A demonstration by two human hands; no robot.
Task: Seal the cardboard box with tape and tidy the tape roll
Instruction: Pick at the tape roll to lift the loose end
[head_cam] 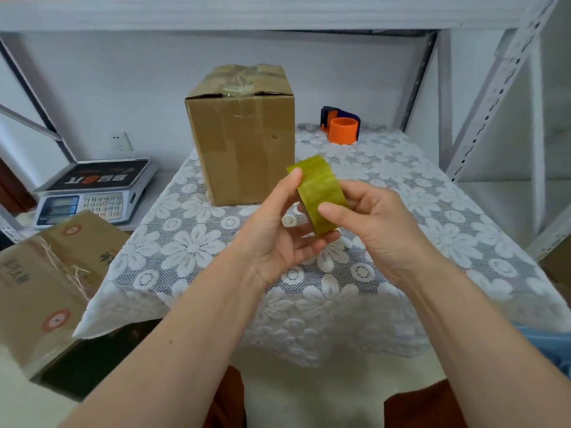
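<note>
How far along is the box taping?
Nearly done, it seems: the cardboard box stands closed on the table with tape across its top seam. In hand: the left hand and right hand both hold the tape roll. Left: tidying the roll away, perhaps onto the orange dispenser.

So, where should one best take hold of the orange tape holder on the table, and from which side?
Probably from above, by the orange ring: it stands upright with its opening facing up, so the fingers can go inside and the thumb outside. The dark blue part behind it may also serve as a handle, but its shape is hard to see. Both hands now hold the tape roll.
</note>
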